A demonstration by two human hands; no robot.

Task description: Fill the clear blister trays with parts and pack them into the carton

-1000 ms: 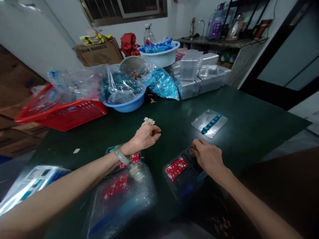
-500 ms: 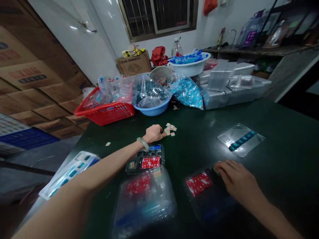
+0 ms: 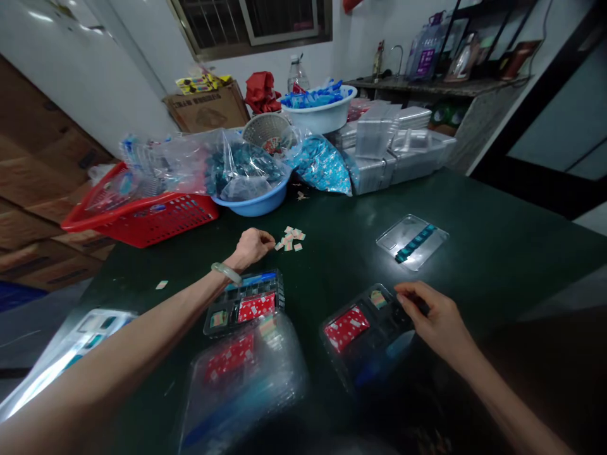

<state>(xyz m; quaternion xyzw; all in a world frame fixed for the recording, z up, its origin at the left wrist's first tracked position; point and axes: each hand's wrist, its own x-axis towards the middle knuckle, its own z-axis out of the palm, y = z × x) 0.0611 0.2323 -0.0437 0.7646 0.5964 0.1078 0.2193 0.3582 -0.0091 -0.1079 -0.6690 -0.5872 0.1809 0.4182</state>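
My left hand (image 3: pixel 252 248), with a pale bangle at the wrist, is closed in a pinch at the left edge of a pile of small pale pink-and-green pieces (image 3: pixel 290 239). Whatever lies between its fingertips is too small to tell. Below that wrist sits a black compartment tray (image 3: pixel 232 311) with a red dotted packet and a blue item. My right hand (image 3: pixel 429 311) has thumb and forefinger together at the upper right edge of a second black tray (image 3: pixel 374 332). This tray holds a red dotted packet (image 3: pixel 346 328) and a small striped piece (image 3: pixel 378 299); its lower part is dim.
A clear-covered pack (image 3: pixel 246 379) lies in front. To the right is a clear lid (image 3: pixel 412 242) with a teal strip. A red basket (image 3: pixel 142 218), a blue basin (image 3: pixel 258 203) and stacked clear boxes (image 3: pixel 393 158) line the back. One loose piece (image 3: pixel 162 285) lies left.
The view has swung right. My left fingers have drawn into a pinch beside the pile. My right hand has shifted off the tray's corner compartment toward its edge, uncovering the striped piece.
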